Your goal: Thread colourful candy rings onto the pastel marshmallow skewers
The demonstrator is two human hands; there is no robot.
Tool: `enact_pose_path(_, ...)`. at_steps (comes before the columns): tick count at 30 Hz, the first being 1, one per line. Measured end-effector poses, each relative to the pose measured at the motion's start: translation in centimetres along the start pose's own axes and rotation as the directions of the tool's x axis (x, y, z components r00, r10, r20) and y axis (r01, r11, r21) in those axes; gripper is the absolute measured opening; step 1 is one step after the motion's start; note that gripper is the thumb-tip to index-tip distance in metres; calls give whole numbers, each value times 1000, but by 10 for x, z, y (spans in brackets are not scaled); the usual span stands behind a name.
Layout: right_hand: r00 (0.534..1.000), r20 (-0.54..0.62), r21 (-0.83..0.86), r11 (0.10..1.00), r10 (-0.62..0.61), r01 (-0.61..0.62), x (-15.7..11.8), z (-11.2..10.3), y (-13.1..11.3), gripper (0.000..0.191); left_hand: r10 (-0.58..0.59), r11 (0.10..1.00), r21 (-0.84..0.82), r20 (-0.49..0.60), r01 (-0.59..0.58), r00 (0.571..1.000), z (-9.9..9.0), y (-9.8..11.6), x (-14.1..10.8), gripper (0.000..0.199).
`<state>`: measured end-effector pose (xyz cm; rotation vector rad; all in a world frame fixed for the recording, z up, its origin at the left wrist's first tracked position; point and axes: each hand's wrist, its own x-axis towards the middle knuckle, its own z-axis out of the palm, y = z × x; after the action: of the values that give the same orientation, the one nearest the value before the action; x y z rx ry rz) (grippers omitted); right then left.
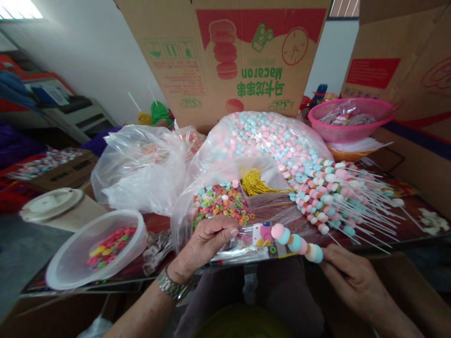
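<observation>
Cardboard: we log a large carton flap (229,61) printed in red and green with stacked macarons, a clock face and the word "Macaron", and a second carton flap (394,56) at far right.

Tabletop: we note a red patterned tabletop (373,225) under most of the goods.

Bags: we count a large clear plastic bag (268,141) packed with pale pink and blue marshmallow beads, and a crumpled plastic bag (141,173) just to its left.

Basket: we record a pink plastic basket (352,122) at far right, with wrapped goods inside.

Tub: we list a translucent plastic tub (95,249) at near left, holding candy rings (111,246), with a round white lid (51,204) beyond it.

Skewers: we find many marshmallow skewers (338,197) fanned across the tabletop, sticks pointing right.

Loose stock: we enter colored cereal rings (220,204) beside gold tassels (255,184), both in plastic at centre.

Left hand (202,246): we see its fingers (218,230) curled nearly shut on a printed cellophane sleeve (246,239).

Right hand (352,277): we see its fingers (331,256) closed at the lower end of a single pink, blue and white skewer (296,243); the grip on the stick itself is hidden.

Held skewer: we place it between both hands, lying over the sleeve at the tabletop's near edge.

Wrist: we note a metal wristwatch (172,284) on the left.
</observation>
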<state>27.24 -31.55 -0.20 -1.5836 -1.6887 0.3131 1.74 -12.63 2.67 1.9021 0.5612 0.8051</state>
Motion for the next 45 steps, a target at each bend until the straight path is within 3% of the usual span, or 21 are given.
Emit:
enact_pose_path(5,998,63,-47,999,18,-15,-7,1,2,24,31,998,58,40,-33,999,-1,-1,-1,13)
enact_pose_path(15,994,109,-209,978,31,-7,-7,-6,0,25,174,921,312,214,-235,961,1,2,10,15)
enact_pose_path(20,979,174,-112,990,106,-87,3,4,-7,24,211,818,435,381,-376,900,7,6,22,19)
enact_pose_path(23,968,152,7,979,198,-201,6,19,-6,23,159,755,547,382,-361,910,8,11,34,18)
enact_pose_path(26,948,197,183,940,251,-287,6,43,-2,25,103,788,527,397,-318,912,8,12,47,16)
enact_pose_path(29,931,232,308,887,280,-344,4,65,1,31,118,868,422,337,-262,934,8,5,53,9)
enact_pose_path(31,915,214,372,838,342,-400,3,73,3,35,166,884,410,170,-223,971,10,-4,46,26)
enact_pose_path(32,902,204,405,807,380,-431,3,75,3,36,195,893,409,22,-186,981,13,-8,39,40)
enact_pose_path(33,889,201,435,775,412,-458,3,76,4,38,211,913,383,-156,-138,965,18,-13,31,54)
enact_pose_path(34,877,207,459,749,433,-478,3,77,3,39,191,947,311,-356,-76,915,24,-16,23,63)
enact_pose_path(35,869,217,474,731,444,-491,5,78,3,40,107,986,165,-534,-21,839,31,-18,15,68)
enact_pose_path(36,866,228,482,720,445,-498,7,79,1,41,-46,998,-63,-627,9,778,39,-19,9,66)
enact_pose_path(37,865,242,487,716,439,-500,10,80,-2,41,-229,949,-314,-612,34,757,47,-18,6,59)
enact_pose_path(39,871,273,487,722,409,-491,18,83,-9,42,-490,700,-704,-353,119,797,61,-14,7,51)
enact_pose_path(41,879,298,493,729,372,-475,25,86,-18,40,-554,450,-869,-89,207,828,66,-7,17,46)
enact_pose_path(42,884,302,501,729,358,-466,27,86,-22,37,-559,374,-900,-27,223,829,66,-4,23,42)
enact_pose_path(45,889,309,495,740,339,-454,26,85,-29,30,-603,283,-940,-21,190,798,57,1,37,27)
